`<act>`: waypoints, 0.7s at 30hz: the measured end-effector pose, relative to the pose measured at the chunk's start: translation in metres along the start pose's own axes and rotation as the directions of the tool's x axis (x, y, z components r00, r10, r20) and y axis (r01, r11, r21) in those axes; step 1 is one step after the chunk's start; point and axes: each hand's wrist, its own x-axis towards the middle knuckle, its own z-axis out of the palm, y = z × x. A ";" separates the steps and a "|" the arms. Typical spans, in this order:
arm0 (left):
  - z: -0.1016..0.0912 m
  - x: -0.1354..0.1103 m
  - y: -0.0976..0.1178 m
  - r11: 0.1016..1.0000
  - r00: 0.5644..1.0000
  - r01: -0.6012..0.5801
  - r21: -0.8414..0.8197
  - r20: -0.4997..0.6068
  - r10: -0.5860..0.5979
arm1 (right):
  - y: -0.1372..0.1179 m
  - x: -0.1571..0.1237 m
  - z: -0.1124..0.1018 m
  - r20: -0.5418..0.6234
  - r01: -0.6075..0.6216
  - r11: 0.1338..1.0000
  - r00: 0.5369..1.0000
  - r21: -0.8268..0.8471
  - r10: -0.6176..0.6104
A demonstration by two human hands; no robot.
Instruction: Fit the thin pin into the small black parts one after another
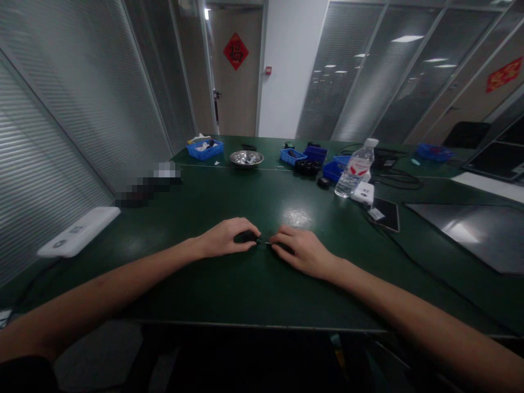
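Observation:
Over the green table (pixel 204 295), my left hand (pixel 227 238) pinches a small dark piece (pixel 259 240) between thumb and fingertips; its exact kind is too small to make out. Facing it from the right, my right hand (pixel 305 251) has its thumb and fingers closed on a thin, light, metallic-looking pin (pixel 268 243). The pin points left toward the dark piece, and a narrow gap seems to lie between them. Both hands rest low, close to the tabletop, near its middle.
A steel bowl (pixel 246 159) with small parts stands at the back, beside a blue basket (pixel 205 150). Further right are another blue basket (pixel 293 157), a water bottle (pixel 357 169), a phone-like tablet (pixel 387 214) and a dark sheet (pixel 470 232). A white power strip (pixel 79 232) lies left.

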 end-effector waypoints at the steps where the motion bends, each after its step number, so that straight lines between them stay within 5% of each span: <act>1: -0.001 0.000 0.001 1.000 1.000 -0.003 0.001 -0.001 0.003 | 0.000 0.000 0.000 0.000 0.001 1.000 1.000 0.002 -0.001; 21: -0.001 0.002 -0.001 0.998 0.999 -0.019 0.057 0.047 0.016 | 0.000 0.000 0.000 0.002 -0.005 1.000 1.000 0.002 0.005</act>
